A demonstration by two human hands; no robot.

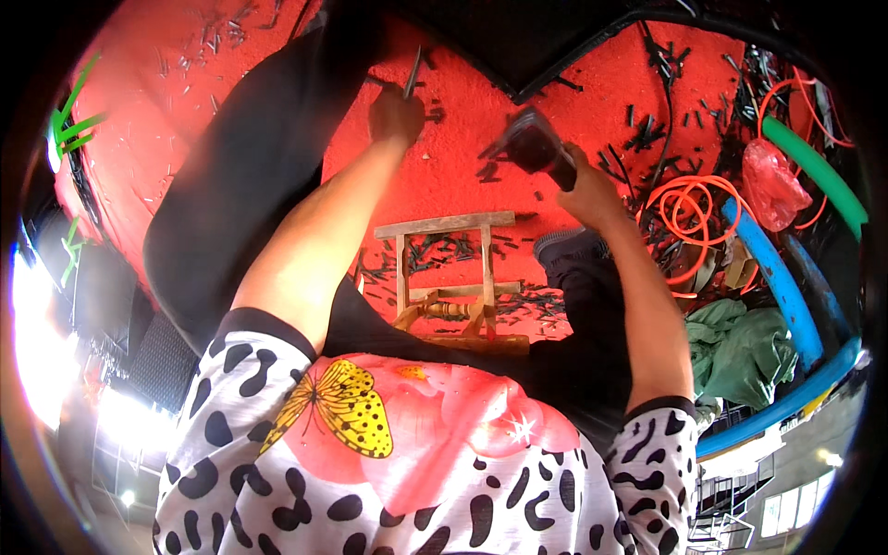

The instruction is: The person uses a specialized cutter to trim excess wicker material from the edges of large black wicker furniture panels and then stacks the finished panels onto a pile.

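Note:
My left hand is closed around a thin, pointed metal tool, whose narrow tip sticks up past the fingers. The fist hides its grip, so its kind is unclear. My right hand grips the handle of a dark tool with a broad, boxy head, which points up and to the left. The head is blurred, and I cannot make out its exact kind. Both hands are over a red carpet, some way apart, below a large black padded-looking piece at the top.
A small wooden stool stands between my legs. Short black scraps litter the carpet. At the right lie a coiled orange hose, a pink plastic bag, blue tubing, a green tube and a green sack.

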